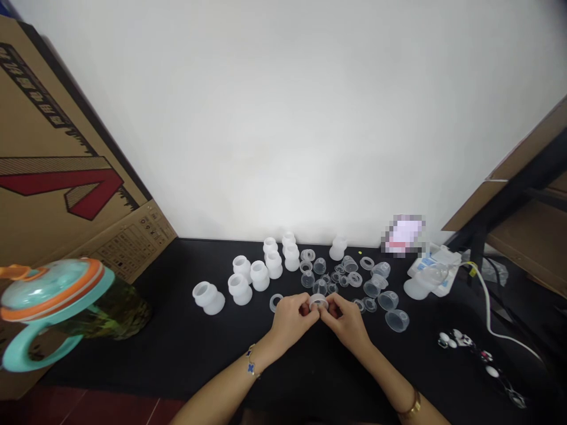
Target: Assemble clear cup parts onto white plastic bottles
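Pinching a translucent silicone ring (pixel 318 302) at lower centre, the left hand (pixel 292 319) and right hand (pixel 345 321) meet fingertip to fingertip, gripping it from both sides. On the black table (pixel 186 348), white flanged silicone pieces (pixel 241 289) stand left and clear cups (pixel 390 301) right, apparently grouped by kind.

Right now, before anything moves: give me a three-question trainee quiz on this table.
1. What do the left hand and right hand hold between them?
2. True or false: the teal-and-orange lidded mug is to the right of the frosted white silicone cups.
3. Which wrist wears the bracelet with the blue charm?

Key:
1. A translucent ring.
2. False: it is to their left.
3. The left wrist.
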`<control>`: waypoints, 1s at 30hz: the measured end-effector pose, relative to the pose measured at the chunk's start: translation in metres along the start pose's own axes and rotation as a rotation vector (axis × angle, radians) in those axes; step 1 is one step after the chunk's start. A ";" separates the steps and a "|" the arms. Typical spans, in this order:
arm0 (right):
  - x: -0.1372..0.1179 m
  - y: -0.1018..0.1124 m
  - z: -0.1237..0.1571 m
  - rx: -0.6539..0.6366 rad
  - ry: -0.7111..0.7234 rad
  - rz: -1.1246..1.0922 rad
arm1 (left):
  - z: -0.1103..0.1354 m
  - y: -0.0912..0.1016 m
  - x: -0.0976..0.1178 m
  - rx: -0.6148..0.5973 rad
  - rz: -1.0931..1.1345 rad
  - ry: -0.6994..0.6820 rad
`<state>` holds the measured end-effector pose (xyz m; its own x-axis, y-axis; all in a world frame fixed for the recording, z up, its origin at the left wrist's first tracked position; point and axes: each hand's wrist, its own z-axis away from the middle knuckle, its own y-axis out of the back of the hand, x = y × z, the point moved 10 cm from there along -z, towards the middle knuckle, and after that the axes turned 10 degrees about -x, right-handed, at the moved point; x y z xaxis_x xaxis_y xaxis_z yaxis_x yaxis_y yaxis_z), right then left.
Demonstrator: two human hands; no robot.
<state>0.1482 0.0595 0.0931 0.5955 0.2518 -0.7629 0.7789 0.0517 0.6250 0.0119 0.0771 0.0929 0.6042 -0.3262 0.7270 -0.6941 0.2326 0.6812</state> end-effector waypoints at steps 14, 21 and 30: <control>0.000 0.000 0.000 -0.002 -0.013 -0.008 | 0.000 0.000 0.002 -0.003 0.001 -0.005; 0.004 -0.002 0.001 -0.013 -0.016 -0.010 | 0.001 0.001 0.002 -0.001 -0.020 -0.002; 0.003 -0.002 0.000 -0.016 -0.022 -0.013 | 0.001 0.001 0.004 -0.003 -0.012 -0.014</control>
<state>0.1484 0.0598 0.0890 0.5899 0.2298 -0.7741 0.7833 0.0699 0.6177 0.0131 0.0753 0.0970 0.6071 -0.3414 0.7175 -0.6857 0.2313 0.6902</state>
